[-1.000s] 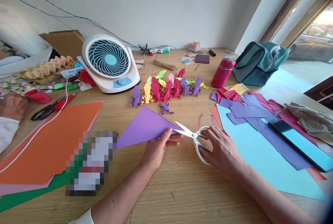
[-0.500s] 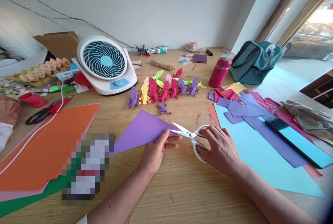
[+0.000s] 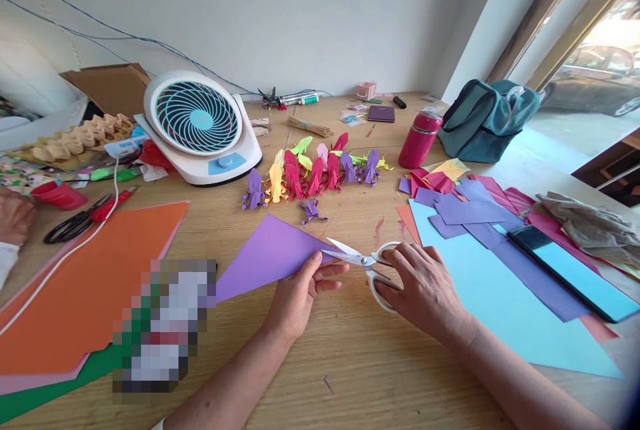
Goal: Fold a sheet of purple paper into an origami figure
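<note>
Centrally, over a wooden table (image 3: 295, 390), a purple paper triangle (image 3: 270, 253) is pinched by the left hand (image 3: 296, 297); white-handled scissors (image 3: 367, 261), blades parted at its right corner, are gripped by the right hand (image 3: 425, 283). Beyond, origami figures (image 3: 315, 178) are clustered.

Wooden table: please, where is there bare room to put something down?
Bare wood lies between the forearms, around a small scrap; another patch lies between orange paper, fan and purple triangle. The right side is crowded with overlapping papers.

Place: papercraft workroom, by its look
Wooden table (image 3: 300, 377): folded-paper figures (image 3: 316, 178), orange paper (image 3: 95, 270), white-handled scissors (image 3: 367, 260), desk fan (image 3: 201, 120)
Wooden frame (image 3: 575, 25), right: car (image 3: 595, 80) visible outside, apparently ground floor
</note>
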Tool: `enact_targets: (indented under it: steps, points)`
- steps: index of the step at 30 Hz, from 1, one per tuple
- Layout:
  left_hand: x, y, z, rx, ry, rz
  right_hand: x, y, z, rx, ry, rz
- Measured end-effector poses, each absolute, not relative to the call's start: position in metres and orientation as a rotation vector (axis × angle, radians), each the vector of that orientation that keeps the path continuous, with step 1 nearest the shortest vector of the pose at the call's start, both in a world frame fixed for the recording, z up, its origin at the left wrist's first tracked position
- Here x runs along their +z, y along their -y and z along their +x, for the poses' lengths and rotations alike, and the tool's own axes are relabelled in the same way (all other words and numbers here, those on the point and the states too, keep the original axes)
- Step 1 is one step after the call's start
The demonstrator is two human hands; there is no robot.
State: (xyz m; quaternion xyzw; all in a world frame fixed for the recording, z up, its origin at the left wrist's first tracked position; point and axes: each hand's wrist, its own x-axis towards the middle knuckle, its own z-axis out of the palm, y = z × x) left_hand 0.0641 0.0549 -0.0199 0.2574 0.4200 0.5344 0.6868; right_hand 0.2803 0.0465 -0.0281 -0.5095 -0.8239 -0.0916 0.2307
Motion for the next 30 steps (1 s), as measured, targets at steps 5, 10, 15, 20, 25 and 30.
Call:
enact_targets:
  steps: [5,10,15,20,25,30]
  points:
    - [-0.0179,-0.0547,0.0641,1.169,-0.923,0.533,-0.0277,-0.0461,0.2803,-0.236,2.253,-1.408]
    - [-0.0146,-0.0537,0.0648,1.163,-0.924,0.507,-0.0265,-0.0455,0.2799,-0.253,2.257,-1.422]
    - [-0.0137,-0.0531,0.0657,1.164,-0.928,0.501,-0.0261,-0.0457,0.2800,-0.283,2.256,-1.412]
    - [-0.0123,-0.0529,0.0659,1.163,-0.933,0.494,-0.0254,-0.0456,0.2805,-0.285,2.261,-1.407]
    - [-0.0118,-0.0528,0.0657,1.158,-0.935,0.486,-0.0247,-0.0449,0.2806,-0.267,2.260,-1.404]
    - [-0.0119,-0.0527,0.0659,1.164,-0.950,0.484,-0.0249,-0.0458,0.2812,-0.250,2.262,-1.392]
